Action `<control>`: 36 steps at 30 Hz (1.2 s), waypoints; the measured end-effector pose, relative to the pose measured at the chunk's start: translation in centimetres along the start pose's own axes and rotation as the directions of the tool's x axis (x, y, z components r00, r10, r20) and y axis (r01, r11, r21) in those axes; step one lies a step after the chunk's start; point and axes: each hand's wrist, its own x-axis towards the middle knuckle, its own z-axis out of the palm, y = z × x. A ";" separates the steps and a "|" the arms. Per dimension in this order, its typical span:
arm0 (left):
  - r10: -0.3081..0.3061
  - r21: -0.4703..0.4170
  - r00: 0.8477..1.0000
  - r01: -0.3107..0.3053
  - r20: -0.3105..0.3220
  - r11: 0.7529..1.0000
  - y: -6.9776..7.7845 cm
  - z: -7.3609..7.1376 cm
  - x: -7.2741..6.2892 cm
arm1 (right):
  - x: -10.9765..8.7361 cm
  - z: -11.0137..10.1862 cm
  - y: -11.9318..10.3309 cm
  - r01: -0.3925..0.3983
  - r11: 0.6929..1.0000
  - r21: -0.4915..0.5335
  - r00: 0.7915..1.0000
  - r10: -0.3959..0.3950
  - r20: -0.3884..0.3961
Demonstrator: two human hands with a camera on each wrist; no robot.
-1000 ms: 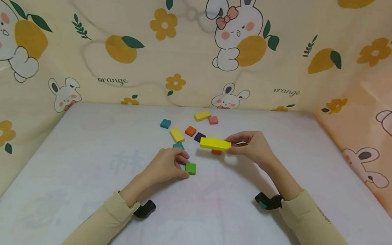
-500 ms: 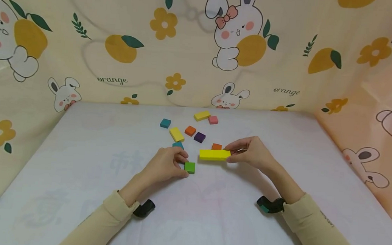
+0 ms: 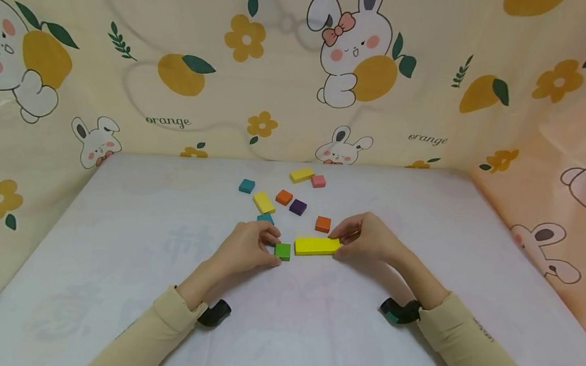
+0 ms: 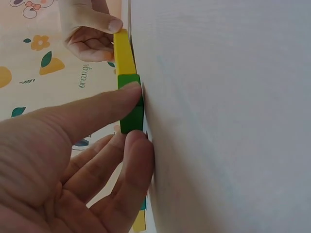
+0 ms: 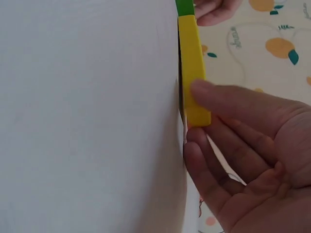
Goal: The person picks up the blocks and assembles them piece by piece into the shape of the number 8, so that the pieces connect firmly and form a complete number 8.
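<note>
The work is carried on the desk. The left hand is closed narrowly, with the green block held between thumb and fingers. The right hand is closed in a pinch on the right end of the long block. The long block is set roughly parallel to the far edge of the desk; whether its underside is fully seated cannot be told.

Nearer the far edge, one yellow block is placed beside the pink block; a second yellow block is angled nearer the left hand. The green block is located just beside the left end of the long block, with a slim gap shown in the head view. The orange block and purple block are left loose, farther from the near edge.

The step in hand is judged to be end-to-end alignment of the long and green blocks. For the next move, the gap should be closed by a small slide toward the left edge, the green block being kept steady. Excess force could skew the row.
</note>
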 end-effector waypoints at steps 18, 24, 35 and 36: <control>-0.029 0.030 0.994 0.032 -0.104 0.999 0.5 -0.1 0.6 | -0.2 0.3 -0.7 0.013 0.999 -0.034 0.998 -0.011 0.060; -0.029 0.017 0.991 0.031 -0.132 0.999 0.6 0.0 1.2 | -0.3 0.3 -0.9 0.010 1.000 -0.016 0.998 -0.009 0.058; -0.017 -0.013 0.990 0.015 -0.140 1.000 0.9 0.4 1.9 | -0.3 0.5 -0.9 -0.011 1.000 -0.020 0.998 0.013 0.066; -0.013 -0.012 0.990 0.011 -0.141 1.000 0.8 0.4 1.9 | -0.3 0.5 -0.9 -0.010 1.000 -0.020 0.998 0.011 0.067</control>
